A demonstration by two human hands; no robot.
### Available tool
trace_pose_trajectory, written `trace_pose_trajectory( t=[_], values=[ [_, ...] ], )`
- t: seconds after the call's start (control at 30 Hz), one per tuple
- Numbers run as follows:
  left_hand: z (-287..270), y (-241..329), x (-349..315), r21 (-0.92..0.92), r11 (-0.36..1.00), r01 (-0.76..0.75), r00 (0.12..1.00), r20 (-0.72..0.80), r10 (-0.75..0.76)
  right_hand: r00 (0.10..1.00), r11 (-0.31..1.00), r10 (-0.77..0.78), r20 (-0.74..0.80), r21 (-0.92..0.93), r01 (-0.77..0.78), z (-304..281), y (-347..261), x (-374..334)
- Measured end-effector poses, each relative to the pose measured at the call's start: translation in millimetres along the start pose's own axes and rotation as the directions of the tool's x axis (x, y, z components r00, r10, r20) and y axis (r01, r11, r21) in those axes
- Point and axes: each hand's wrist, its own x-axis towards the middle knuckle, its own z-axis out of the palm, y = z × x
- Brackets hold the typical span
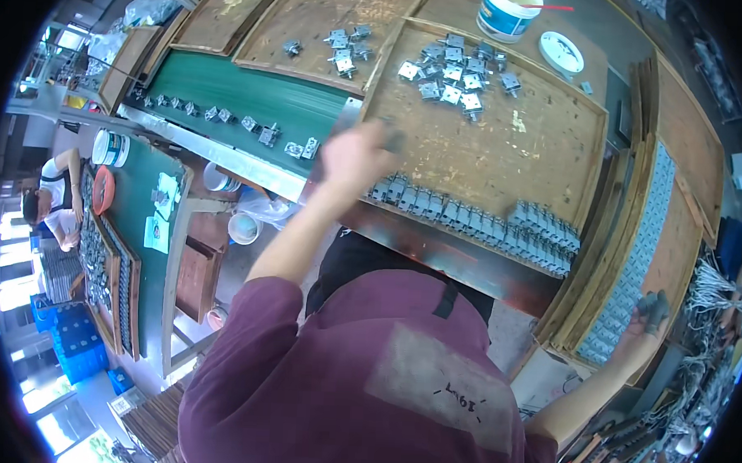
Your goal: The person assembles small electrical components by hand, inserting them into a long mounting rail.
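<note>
Small grey metal part [394, 138], blurred, sits in fingers above the wooden tray [548, 148], near a row of metal parts [471, 219].

Green conveyor belt [228, 89], brown wooden tray [548, 148] with silver-grey metal parts [471, 223], white tub [506, 12] banded blue, maroon shirt [364, 380], dark-smudged right hand [650, 314].

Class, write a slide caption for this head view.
Left hand reaches over rowed metal latches on a wooden tray; right hand touches stacked trays.

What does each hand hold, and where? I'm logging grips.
Left hand, blurred: cannot tell. Right hand grips the upper edge of a stacked tray.
</note>
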Motion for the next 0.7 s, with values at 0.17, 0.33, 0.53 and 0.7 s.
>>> trace_pose_trajectory(
  t=[0.17,0.33,0.53,0.7],
  values=[
    [-45.0,-86.6,-1.8,0.438,0.826,0.354,0.925,-0.037,-0.377,0.992,0.996,-0.015,0.122,-0.090,0.026,62.6,38.0,-23.5],
    [-37.4,-139.2,-8.4,0.262,0.829,0.494,0.860,-0.011,-0.510,0.982,0.999,0.036,0.187,-0.028,-0.032,123.9,46.4,-50.4],
    [-40.4,-183.2,-6.5,-0.235,0.771,0.592,0.802,0.079,-0.592,0.943,0.996,0.082,0.324,-0.071,-0.062,133.9,45.7,-71.9],
    [-52.5,-102.0,-18.1,-0.872,0.445,0.203,0.945,0.056,-0.323,0.951,0.985,0.128,0.281,-0.151,-0.088,142.9,37.1,-86.1]
  ],
)
